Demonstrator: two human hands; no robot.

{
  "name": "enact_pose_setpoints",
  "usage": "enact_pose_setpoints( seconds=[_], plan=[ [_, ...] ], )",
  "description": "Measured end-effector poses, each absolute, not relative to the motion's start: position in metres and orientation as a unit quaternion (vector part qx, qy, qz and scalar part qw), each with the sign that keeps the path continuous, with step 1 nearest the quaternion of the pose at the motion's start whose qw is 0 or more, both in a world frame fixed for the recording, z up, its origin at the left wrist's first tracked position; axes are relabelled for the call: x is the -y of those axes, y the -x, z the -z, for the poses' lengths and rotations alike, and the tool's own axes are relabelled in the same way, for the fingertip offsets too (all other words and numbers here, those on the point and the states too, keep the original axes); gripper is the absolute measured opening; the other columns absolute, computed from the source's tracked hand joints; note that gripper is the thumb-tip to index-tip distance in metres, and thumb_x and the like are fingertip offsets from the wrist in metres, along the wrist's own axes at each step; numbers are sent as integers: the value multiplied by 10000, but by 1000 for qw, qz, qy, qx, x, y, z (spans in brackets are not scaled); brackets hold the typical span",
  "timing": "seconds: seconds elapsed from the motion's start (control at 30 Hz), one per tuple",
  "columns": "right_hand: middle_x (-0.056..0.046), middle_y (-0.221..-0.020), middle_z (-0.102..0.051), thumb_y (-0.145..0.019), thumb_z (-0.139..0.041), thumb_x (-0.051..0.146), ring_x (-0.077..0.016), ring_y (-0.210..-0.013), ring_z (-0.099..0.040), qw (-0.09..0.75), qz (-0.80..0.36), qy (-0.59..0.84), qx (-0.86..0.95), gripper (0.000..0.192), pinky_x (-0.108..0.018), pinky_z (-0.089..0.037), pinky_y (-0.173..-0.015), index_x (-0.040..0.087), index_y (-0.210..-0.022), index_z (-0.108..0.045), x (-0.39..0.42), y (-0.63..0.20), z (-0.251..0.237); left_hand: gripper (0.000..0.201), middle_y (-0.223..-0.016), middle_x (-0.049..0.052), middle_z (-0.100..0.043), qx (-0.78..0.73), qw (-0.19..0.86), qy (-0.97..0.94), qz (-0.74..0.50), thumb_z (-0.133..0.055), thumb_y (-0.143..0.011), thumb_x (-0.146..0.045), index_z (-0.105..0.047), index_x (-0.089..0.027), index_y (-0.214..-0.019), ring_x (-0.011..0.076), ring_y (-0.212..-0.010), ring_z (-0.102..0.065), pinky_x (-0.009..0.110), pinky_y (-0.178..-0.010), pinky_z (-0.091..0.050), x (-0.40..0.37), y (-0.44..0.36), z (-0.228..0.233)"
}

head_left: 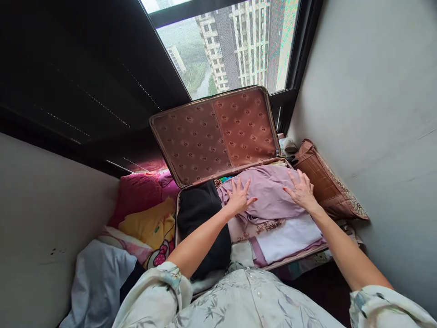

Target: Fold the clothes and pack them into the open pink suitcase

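A mauve garment (268, 193) lies spread over the right part of an open suitcase (218, 132), whose patterned lid leans up against the window side. On the garment's left edge rests my left hand (238, 197), fingers spread. My right hand (302, 189) is over its right edge, fingers also apart. Neither hand grips anything. Folded black clothing (201, 212) fills the left part of the case. Nearer to me sit a folded white garment (290, 239) and a pink cloth with a dark floral print (244, 229).
A brown cushion (321, 177) stands against the right wall. At the left are a dark pink cushion (139, 193), a yellow printed cloth (150, 223) and a pale blue-grey cloth (99, 278). Behind the lid is a window (232, 45) with a dark frame.
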State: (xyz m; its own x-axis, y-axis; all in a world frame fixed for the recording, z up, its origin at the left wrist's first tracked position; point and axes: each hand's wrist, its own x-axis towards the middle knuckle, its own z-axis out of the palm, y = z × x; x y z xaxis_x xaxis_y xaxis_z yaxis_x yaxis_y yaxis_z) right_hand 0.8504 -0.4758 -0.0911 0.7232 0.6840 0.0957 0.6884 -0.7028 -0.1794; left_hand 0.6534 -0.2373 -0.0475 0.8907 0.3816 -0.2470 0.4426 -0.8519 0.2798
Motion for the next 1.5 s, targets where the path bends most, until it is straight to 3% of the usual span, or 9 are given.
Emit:
enact_pose_setpoints(
  seconds=[0.3,0.6,0.7,0.8,0.9,1.03,1.17,1.33,1.5],
  plan=[
    [-102,-1731,-101,-997,-381,623,-401,-1510,-263,71,-117,936,323,640,-648,-327,-1120,402,-1597,-359,460,-849,183,1064,-1732,165,19,-267,112,-949,125,-594,-797,-820,-142,-376,-1653,572,-1529,47,818,-1106,-183,248,-652,142],
    [-134,-1713,-134,-962,-252,698,-448,-1478,-308,106,-98,937,317,728,-713,-330,-1072,348,-1580,-415,468,-850,189,1128,-1734,115,103,-250,260,-908,215,-641,-727,-845,-142,-420,-1646,542,-1532,119,793,-1145,-82,233,-668,111],
    [-164,-1703,-162,-895,-219,786,-514,-1471,-299,148,-100,932,314,861,-779,-277,-1057,315,-1586,-422,471,-865,201,953,-1733,142,-52,-234,316,-900,190,-666,-829,-685,-258,-376,-1634,485,-1566,7,759,-1157,-164,224,-662,94],
    [-205,-1679,-217,-801,-365,836,-571,-1455,-294,180,-121,924,314,919,-802,-243,-1039,349,-1577,-439,472,-886,211,695,-1643,176,-325,-206,319,-924,45,-625,-924,-477,-441,-267,-1561,410,-1534,-253,674,-1165,-285,232,-625,78],
    [-198,-1656,-266,-745,-475,827,-596,-1436,-306,174,-121,929,305,910,-820,-221,-1014,432,-1563,-429,473,-892,202,510,-1469,170,-542,-179,340,-914,-128,-651,-910,-366,-615,-204,-1392,323,-1376,-504,538,-1128,-425,257,-551,64],
    [-209,-1652,-256,-861,-374,740,-560,-1499,-201,170,-24,924,341,830,-826,-231,-1015,392,-1615,-341,454,-845,151,294,-1212,118,-685,-270,352,-835,-324,-604,-896,-223,-719,-200,-1166,238,-1168,-644,411,-1041,-528,266,-416,69],
    [-208,-1657,-278,-972,-330,636,-487,-1504,-257,189,53,865,463,740,-787,-302,-1050,325,-1641,-279,398,-729,92,285,-1102,107,-675,-518,289,-700,-397,-522,-907,-175,-690,-190,-1137,205,-1009,-674,339,-827,-602,238,-288,104],
    [-183,-1648,-322,-1017,-365,539,-458,-1509,-268,139,55,774,615,625,-658,-382,-1062,300,-1593,-404,332,-573,82,497,-1253,155,-624,-710,180,-631,-256,-656,-829,-194,-595,-162,-1321,289,-1241,-590,473,-1106,-462,195,-183,145],
    [-113,-1653,-346,-1001,-400,491,-414,-1523,-256,79,26,740,667,612,-587,-374,-1083,372,-1602,-372,309,-515,129,891,-1617,250,-310,-778,153,-601,-102,-727,-844,-433,-314,-134,-1574,380,-1489,-346,472,-1175,-358,137,-141,155]
  ],
)
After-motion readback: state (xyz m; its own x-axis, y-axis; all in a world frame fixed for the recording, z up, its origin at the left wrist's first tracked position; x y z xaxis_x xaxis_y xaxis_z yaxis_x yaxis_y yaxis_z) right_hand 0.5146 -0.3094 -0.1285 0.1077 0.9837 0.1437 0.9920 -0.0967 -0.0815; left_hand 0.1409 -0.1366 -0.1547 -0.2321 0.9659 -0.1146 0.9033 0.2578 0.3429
